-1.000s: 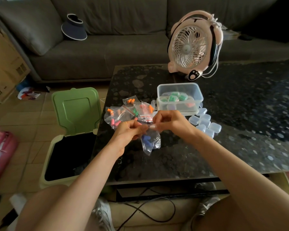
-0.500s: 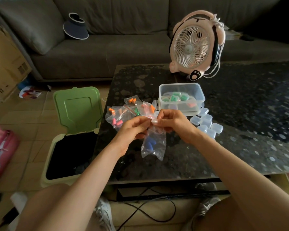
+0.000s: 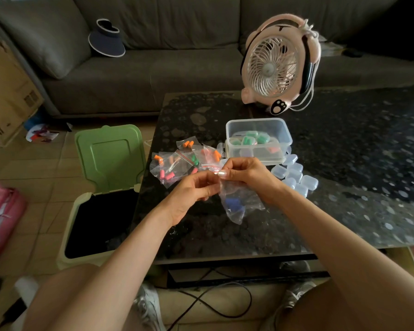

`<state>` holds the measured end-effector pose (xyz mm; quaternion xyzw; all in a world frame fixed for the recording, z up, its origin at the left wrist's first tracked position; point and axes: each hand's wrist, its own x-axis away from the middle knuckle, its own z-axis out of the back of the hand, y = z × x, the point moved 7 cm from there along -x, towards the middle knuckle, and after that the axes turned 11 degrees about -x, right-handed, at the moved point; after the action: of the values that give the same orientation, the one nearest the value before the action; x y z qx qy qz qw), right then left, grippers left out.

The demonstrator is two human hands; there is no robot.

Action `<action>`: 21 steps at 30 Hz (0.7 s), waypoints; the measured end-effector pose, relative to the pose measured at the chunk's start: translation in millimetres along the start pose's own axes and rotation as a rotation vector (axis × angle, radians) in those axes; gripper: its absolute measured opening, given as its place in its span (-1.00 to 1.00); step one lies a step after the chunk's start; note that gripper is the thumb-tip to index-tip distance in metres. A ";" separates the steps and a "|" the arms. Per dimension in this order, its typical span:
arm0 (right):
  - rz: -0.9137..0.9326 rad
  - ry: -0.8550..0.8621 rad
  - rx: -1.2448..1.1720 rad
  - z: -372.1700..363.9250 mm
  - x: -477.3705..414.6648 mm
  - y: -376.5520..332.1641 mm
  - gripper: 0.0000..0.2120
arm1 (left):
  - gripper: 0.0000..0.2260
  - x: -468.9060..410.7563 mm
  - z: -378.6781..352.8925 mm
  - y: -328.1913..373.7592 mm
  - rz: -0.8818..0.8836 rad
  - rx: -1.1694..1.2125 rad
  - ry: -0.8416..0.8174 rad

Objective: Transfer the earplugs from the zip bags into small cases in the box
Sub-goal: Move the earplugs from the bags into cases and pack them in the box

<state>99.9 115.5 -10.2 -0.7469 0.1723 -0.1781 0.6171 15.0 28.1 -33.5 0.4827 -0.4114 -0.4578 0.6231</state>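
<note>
Left hand (image 3: pixel 191 189) and right hand (image 3: pixel 249 177) both pinch the top of a zip bag (image 3: pixel 249 202) just above the worktop (image 3: pixel 344 163), blue earplugs (image 3: pixel 233 203) inside. Filled cases (image 3: pixel 251 138) sit in the box (image 3: pixel 258 120). Full bags (image 3: pixel 177 163) and empty cases (image 3: pixel 294 174) wait, so plenty looks left.

Both bare forearms come in from the lower corners and converge at the middle, hands almost touching. The left hand (image 3: pixel 189 191) is turned palm up and inward, fingers curled, pinching the top edge of a small clear plastic zip bag (image 3: pixel 234 217) with blue foam earplugs (image 3: pixel 234 204) inside. The right hand (image 3: pixel 250 177) pinches that same edge from the other side, thumb to forefinger, wrist bent downward, and the bag hangs beneath both hands.
</note>
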 end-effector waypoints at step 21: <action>-0.410 0.184 0.148 29.3 9.6 27.0 -0.79 | -0.94 -1.9 30.4 -28.0 0.162 0.059 0.333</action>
<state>121.3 131.3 -41.4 -0.6995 0.0588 -0.3791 0.6030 -19.3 19.9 -55.0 0.5350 -0.3535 -0.3076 0.7030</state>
